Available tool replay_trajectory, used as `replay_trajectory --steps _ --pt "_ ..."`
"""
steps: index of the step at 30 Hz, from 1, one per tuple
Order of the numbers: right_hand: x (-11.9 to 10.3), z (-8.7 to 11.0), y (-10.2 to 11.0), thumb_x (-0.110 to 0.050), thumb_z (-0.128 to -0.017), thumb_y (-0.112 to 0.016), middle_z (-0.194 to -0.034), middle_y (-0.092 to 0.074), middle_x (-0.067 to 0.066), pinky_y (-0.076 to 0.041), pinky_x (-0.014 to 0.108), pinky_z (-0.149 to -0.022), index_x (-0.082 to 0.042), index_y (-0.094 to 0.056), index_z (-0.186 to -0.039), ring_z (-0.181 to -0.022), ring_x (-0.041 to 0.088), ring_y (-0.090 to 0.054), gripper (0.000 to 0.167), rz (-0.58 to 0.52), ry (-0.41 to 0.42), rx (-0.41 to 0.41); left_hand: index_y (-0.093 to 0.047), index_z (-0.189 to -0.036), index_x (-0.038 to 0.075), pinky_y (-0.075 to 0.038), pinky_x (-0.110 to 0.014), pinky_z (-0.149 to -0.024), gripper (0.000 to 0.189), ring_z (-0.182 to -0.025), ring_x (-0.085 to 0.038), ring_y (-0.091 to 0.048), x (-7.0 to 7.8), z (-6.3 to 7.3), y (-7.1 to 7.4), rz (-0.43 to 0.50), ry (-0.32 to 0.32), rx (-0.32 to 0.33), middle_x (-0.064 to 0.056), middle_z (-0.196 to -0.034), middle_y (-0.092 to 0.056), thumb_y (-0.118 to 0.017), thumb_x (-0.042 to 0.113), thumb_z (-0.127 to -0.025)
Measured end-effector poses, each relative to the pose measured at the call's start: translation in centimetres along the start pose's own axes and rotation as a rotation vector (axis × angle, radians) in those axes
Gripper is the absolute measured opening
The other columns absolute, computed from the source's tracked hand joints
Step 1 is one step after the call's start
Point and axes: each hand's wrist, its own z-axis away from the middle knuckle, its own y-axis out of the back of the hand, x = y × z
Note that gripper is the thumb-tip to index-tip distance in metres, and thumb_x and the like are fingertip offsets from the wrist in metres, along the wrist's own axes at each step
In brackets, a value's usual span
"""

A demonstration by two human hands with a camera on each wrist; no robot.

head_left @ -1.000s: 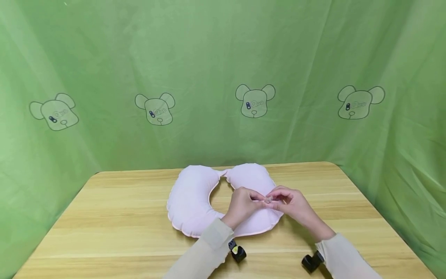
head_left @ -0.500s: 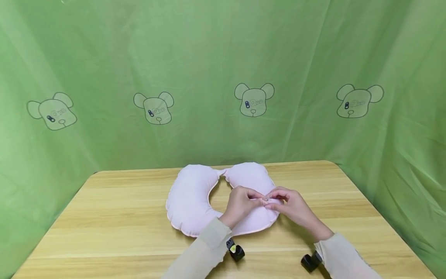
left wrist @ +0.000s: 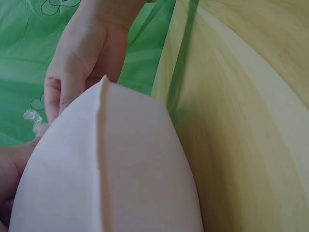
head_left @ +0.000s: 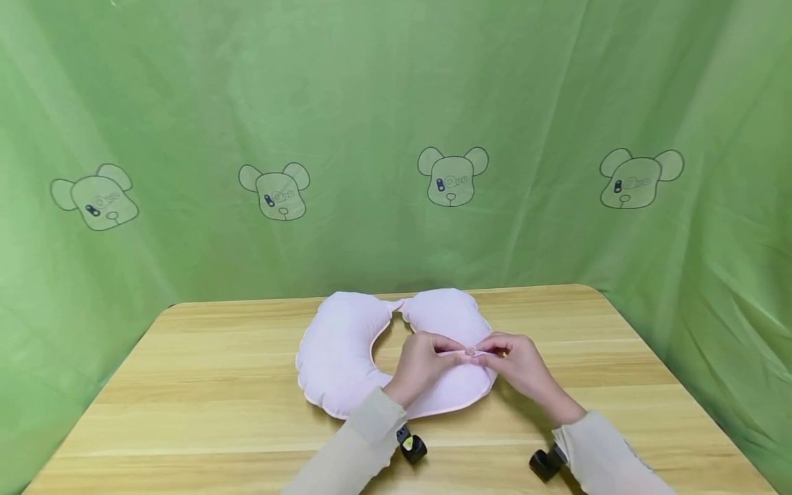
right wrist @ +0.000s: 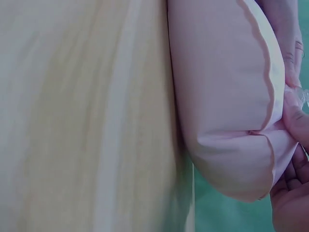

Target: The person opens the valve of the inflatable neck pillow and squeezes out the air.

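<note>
A pale pink U-shaped inflatable neck pillow [head_left: 337, 350] lies on the table, plump, with a seam along its edge. From its right arm sticks up a small clear plastic valve [head_left: 470, 351], which also shows in the left wrist view as a clear valve piece [left wrist: 33, 116]. My left hand [head_left: 423, 364] pinches the pillow's fabric just left of the valve, thumb and forefinger together. On the other side my right hand [head_left: 520, 364] pinches the fabric close to the valve. The right wrist view shows the cover creased near my right fingers [right wrist: 295, 118].
The wooden table [head_left: 204, 385] has rounded far corners. Green curtain [head_left: 359, 89] with printed bear heads hangs behind and along both sides. Black wrist devices [head_left: 413, 448] hang under both sleeves, low over the tabletop.
Both hands stay at the valve while the fingers shift slightly. The valve, partly covered by fingertips half a second ago, now shows more plainly between them. The pillow has hardly moved.
</note>
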Motion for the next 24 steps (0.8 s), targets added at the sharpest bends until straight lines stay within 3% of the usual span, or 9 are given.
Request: replay_trajectory --steps 6,16,24 --pt "0.52 -0.02 0.04 -0.002 -0.076 -0.075 -0.081 -0.069 0.005 -0.051 0.02 -0.063 -0.001 -0.073 -0.084 -0.074 0.005 -0.06 0.008 -0.053 -0.008 -0.009 -0.077 -0.087 0.01 -0.049 -0.014 -0.073 0.014 -0.078 0.003 -0.062 -0.4 0.08 0.4 0.024 0.021 -0.024 0.004 -0.082 -0.073 -0.078 0.02 -0.077" --pt "0.71 0.0 0.15 -0.003 -0.079 -0.073 -0.084 -0.069 0.008 -0.052 0.019 -0.066 0.0 -0.073 -0.086 -0.078 0.006 -0.061 0.008 -0.088 0.001 -0.054 -0.076 -0.09 0.01 -0.048 -0.013 -0.076 0.015 -0.084 -0.001 -0.064 -0.71 0.08 -0.05 0.002 -0.037 -0.02 0.001 -0.086 -0.074 -0.076 0.019 -0.079" --pt "0.86 -0.04 0.14 -0.005 -0.082 -0.071 -0.088 -0.071 0.008 -0.053 0.02 -0.069 0.002 -0.073 -0.09 -0.082 0.006 -0.062 0.01 -0.132 -0.034 -0.107 -0.077 -0.082 0.011 -0.048 -0.014 -0.071 0.007 -0.078 0.001 -0.062 -0.98 0.02 -0.11 0.023 0.01 0.006 0.003 -0.079 -0.073 -0.076 0.017 -0.079"
